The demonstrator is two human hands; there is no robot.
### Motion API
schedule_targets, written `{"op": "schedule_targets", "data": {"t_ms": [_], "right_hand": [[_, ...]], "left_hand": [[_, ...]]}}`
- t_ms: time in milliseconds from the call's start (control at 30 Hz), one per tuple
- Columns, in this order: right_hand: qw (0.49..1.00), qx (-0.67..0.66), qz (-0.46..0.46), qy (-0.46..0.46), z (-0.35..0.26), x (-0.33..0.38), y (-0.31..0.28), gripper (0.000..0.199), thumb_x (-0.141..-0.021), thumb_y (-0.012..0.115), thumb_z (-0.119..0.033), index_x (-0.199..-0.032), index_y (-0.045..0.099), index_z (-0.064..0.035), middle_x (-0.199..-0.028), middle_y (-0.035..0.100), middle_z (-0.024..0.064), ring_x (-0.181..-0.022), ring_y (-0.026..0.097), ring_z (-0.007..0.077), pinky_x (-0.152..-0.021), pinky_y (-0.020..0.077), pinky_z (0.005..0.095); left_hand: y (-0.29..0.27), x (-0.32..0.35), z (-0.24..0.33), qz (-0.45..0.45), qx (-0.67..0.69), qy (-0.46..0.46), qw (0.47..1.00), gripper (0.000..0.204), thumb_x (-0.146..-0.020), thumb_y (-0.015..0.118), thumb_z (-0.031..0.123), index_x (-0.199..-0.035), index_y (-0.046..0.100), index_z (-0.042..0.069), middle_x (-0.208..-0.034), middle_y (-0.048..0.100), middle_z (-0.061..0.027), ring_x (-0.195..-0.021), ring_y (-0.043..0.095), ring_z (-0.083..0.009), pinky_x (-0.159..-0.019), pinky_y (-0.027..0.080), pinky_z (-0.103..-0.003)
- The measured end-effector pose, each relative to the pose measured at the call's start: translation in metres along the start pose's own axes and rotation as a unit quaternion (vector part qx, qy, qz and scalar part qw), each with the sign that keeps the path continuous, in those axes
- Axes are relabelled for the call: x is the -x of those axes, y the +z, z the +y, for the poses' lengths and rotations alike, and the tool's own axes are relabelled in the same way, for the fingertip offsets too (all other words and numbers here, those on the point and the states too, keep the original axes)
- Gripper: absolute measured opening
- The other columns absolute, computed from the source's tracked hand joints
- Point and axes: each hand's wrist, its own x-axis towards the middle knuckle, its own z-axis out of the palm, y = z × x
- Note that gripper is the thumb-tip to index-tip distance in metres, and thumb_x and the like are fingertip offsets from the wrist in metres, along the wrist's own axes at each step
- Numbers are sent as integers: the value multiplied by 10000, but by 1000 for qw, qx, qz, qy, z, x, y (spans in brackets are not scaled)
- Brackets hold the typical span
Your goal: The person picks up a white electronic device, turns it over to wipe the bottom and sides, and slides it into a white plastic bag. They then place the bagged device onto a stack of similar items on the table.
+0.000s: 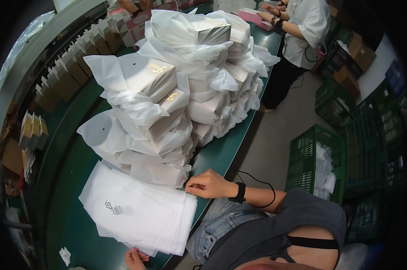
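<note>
Right hand point(210, 184) pinches top corner of flat bag stack point(140, 216); left hand point(135, 259) grips its bottom edge, half cut off. Bagged-box pile point(185, 85) just beyond fingers; green crate point(318, 157) right.

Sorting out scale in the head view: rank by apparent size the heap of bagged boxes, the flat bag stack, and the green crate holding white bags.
1. heap of bagged boxes
2. flat bag stack
3. green crate, though it sits farther off

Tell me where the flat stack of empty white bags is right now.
In the head view, the stack of empty white bags lies low and left of centre on the green table, before the pile of bagged boxes, between both hands.
</note>
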Motion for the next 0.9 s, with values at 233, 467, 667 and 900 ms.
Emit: {"op": "schedule_targets", "data": {"t_ms": [233, 467, 667, 900], "right_hand": [[1000, 1, 4, -4, 1, 1, 1, 93, -802, 672, -153, -819, 657, -63, -564, 580, 55, -450, 538, 165, -441, 402, 275], [1000, -4, 7, 1, 0, 0, 1, 112, -807, 665, -196, -824, 642, -88, -524, 537, 44, -440, 523, 188, -441, 398, 301], [1000, 8, 4, -9, 0, -1, -1, 86, -787, 687, -119, -848, 655, -69, -529, 554, 29, -412, 496, 130, -415, 372, 258], [1000, 6, 16, -16, 1, 1, 1, 103, -788, 690, -121, -866, 642, -73, -508, 529, 19, -403, 481, 124, -410, 360, 259]], "left_hand": [[0, 1, -2, 3, 3, 3, 1000, 183, -926, 521, 134, -939, 603, -28, -671, 597, -82, -550, 555, -140, -520, 471, -255], [-12, -25, -45, 4, 34, 16, 999, 204, -940, 503, 180, -868, 562, -2, -593, 558, -62, -457, 531, -121, -423, 435, -222], [-18, -34, -60, -1, 47, 16, 999, 204, -941, 510, 195, -854, 539, 12, -572, 545, -49, -413, 520, -109, -378, 423, -201], [-15, -29, -53, -1, 42, 15, 999, 202, -941, 509, 196, -857, 542, 15, -569, 542, -45, -414, 512, -105, -382, 425, -202]]}}
